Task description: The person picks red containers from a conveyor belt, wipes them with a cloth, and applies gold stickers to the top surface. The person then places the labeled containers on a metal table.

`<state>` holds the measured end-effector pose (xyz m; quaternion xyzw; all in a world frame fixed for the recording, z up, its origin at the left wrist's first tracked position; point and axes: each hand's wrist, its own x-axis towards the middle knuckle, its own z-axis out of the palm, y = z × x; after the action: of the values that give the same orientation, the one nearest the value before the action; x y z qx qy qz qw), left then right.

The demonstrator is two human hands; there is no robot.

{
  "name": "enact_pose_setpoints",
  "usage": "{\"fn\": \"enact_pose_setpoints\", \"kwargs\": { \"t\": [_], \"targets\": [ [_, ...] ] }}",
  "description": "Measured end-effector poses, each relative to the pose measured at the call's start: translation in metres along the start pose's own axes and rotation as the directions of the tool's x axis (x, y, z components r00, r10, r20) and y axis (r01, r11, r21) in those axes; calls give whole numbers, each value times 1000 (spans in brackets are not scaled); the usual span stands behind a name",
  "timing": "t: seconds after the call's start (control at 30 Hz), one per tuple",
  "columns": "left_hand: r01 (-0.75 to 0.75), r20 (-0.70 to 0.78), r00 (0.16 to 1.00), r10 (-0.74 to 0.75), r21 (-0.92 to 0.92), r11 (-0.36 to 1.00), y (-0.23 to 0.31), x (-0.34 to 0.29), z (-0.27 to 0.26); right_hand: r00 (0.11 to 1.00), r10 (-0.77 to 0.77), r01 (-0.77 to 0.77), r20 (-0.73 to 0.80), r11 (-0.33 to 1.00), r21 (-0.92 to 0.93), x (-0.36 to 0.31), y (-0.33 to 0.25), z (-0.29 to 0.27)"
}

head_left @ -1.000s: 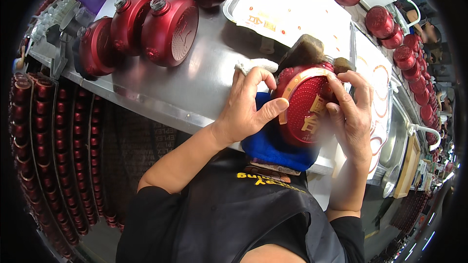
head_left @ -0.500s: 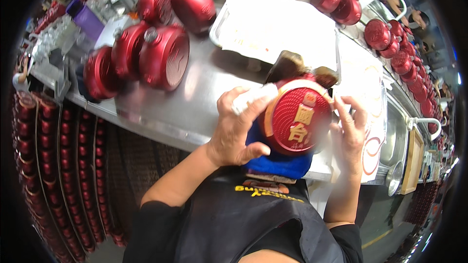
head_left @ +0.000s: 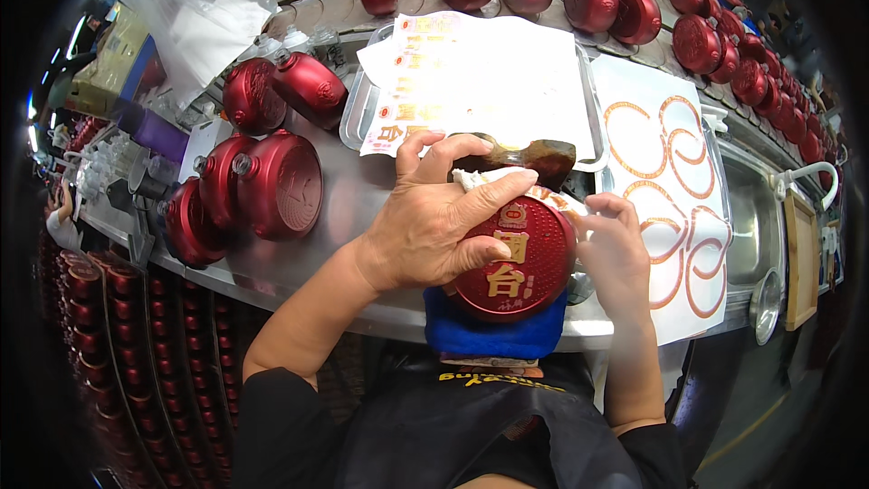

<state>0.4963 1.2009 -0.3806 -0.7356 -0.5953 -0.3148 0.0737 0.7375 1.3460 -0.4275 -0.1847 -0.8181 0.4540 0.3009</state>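
Note:
A round, flat red bottle (head_left: pixel 534 263) with raised gold characters on its face leans back on a folded blue cloth (head_left: pixel 493 333). My left hand (head_left: pixel 421 231) is closed on a crumpled white cloth (head_left: pixel 472 181), pressing it along the bottle's upper rim. Its thumb lies across the face. A pale strip with orange marks (head_left: pixel 550 199) runs along the upper right rim. At that end, my right hand (head_left: pixel 617 258) has its bent fingers against the rim; its thumb is partly hidden. Behind the bottle sits a dark brown glossy support (head_left: pixel 548 158).
A tray (head_left: pixel 356 113) carrying white decal sheets (head_left: pixel 507 81) stands beyond the bottle. To the right lies a sheet of ring-shaped orange strips (head_left: pixel 665 217), beside a metal sink (head_left: pixel 751 235). Several red bottles (head_left: pixel 281 186) stand on the left; more line the conveyor (head_left: pixel 321 14) at the back.
The view has shifted. My left hand with the white cloth has moved onto the upper rim, covering part of the band. My right hand's fingers have come in to the rim's upper right.

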Motion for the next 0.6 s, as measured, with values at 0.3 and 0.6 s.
{"fn": "enact_pose_setpoints", "kwargs": {
  "t": [0.3,0.6],
  "targets": [
    [-56,189,982,33,119,991,7,14,-2,981,132,-159,142,966,202,5,-4,-12],
    [-56,242,970,38,68,996,9,26,-6,978,57,-65,199,997,32,-6,-2,-22]
  ]
}}
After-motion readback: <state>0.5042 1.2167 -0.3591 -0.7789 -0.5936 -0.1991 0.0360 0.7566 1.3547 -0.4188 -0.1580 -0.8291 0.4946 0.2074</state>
